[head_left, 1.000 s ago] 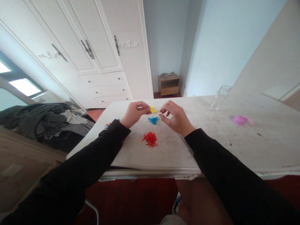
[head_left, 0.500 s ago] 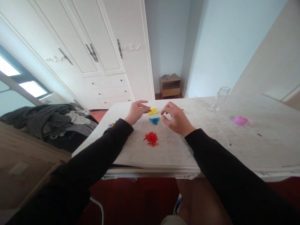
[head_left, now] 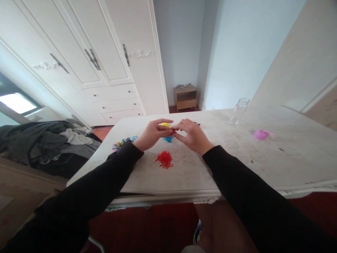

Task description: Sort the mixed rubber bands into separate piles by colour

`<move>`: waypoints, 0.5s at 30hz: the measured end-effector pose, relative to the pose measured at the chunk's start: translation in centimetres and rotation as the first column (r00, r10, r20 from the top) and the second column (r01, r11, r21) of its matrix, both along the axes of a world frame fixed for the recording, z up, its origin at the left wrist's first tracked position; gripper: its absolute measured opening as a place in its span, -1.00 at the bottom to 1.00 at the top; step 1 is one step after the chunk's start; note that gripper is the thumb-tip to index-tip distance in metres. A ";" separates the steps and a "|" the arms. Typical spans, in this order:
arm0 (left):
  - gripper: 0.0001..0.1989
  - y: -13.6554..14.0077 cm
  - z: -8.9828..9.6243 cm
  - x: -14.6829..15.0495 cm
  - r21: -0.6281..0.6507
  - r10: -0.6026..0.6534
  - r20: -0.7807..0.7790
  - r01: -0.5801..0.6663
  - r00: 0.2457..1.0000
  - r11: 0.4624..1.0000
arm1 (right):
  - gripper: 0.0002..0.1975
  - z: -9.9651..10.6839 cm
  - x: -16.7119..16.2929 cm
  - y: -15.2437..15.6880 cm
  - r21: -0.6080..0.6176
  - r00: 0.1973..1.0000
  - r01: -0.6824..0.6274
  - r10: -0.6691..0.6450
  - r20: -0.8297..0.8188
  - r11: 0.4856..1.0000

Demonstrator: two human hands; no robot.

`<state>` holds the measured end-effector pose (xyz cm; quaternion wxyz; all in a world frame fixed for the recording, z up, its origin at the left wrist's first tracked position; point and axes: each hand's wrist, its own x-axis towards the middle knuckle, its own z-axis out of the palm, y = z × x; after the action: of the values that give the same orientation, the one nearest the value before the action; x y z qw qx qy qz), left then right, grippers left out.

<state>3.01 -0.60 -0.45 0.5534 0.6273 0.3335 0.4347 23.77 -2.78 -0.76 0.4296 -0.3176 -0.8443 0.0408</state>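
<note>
My left hand point(head_left: 153, 133) and my right hand point(head_left: 193, 136) meet at the fingertips above the table. Both are closed in a pinch; whatever sits between the fingertips is too small to make out. Just under them lies a small pile of blue rubber bands point(head_left: 167, 139), partly covered. Behind the fingers, a yellow pile point(head_left: 165, 124) shows only in part. Closer to me is a red pile of rubber bands point(head_left: 164, 160). A mixed-colour pile point(head_left: 123, 143) lies left of my left wrist, and some black bands point(head_left: 196, 123) lie beyond my right hand.
On the right of the white table point(head_left: 189, 172) stand a clear glass bottle point(head_left: 239, 111) and a pink balloon-like thing point(head_left: 261, 134). Dark clothes point(head_left: 47, 144) are heaped at the left. A small wooden cabinet point(head_left: 185, 98) and a white wardrobe point(head_left: 116, 70) are behind.
My hands have come together from apart, fingertips now touching over the blue pile. The view has swung slightly right, and more of the mixed pile shows.
</note>
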 end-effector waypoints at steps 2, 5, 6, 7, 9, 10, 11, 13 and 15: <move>-0.38 -0.1 0.1 -0.1 0.017 -0.022 -0.030 0.022 0.999 1.000 | -0.87 -0.1 0.1 0.0 -0.007 1.000 -0.002 0.002 -0.003 1.000; -0.37 -0.3 0.2 -0.1 0.041 -0.056 -0.075 0.059 0.996 0.997 | -0.92 -0.1 0.1 0.0 -0.013 1.000 0.007 -0.007 -0.011 1.000; -0.37 -0.3 0.2 -0.1 0.047 -0.062 -0.080 0.066 0.995 0.997 | -0.93 -0.1 0.1 0.0 -0.014 1.000 0.012 -0.012 -0.014 1.000; -0.38 -0.4 0.2 -0.1 0.049 -0.065 -0.081 0.069 0.995 0.996 | -0.93 -0.1 0.1 -0.1 -0.014 1.000 0.015 -0.015 -0.015 1.000; -0.42 -0.4 0.2 0.0 0.042 -0.064 -0.070 0.067 0.996 0.997 | -0.91 0.0 0.1 -0.2 -0.016 1.000 0.017 -0.017 -0.017 1.000; -0.44 -0.4 0.2 0.0 0.035 -0.063 -0.059 0.065 0.996 0.997 | -0.91 0.0 0.2 -0.2 -0.017 1.000 0.017 -0.017 -0.016 1.000; -0.45 -0.4 0.2 0.0 0.026 -0.061 -0.047 0.063 0.997 0.998 | -0.90 0.1 0.2 -0.2 -0.015 1.000 0.019 -0.019 -0.016 1.000; -0.47 -0.3 0.3 -0.1 0.017 -0.047 -0.025 0.048 0.999 0.999 | -0.89 0.4 0.4 -0.1 -0.006 0.999 0.036 -0.037 -0.025 0.999; -0.48 -0.1 0.3 -0.3 0.016 -0.013 -0.019 0.013 1.000 1.000 | -0.88 0.7 1.0 0.2 0.002 0.995 0.078 -0.078 -0.059 0.997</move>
<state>2.68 -0.75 -0.17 0.5478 0.6380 0.3312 0.4279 24.79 -2.61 -0.05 0.4562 -0.3480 -0.8184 0.0315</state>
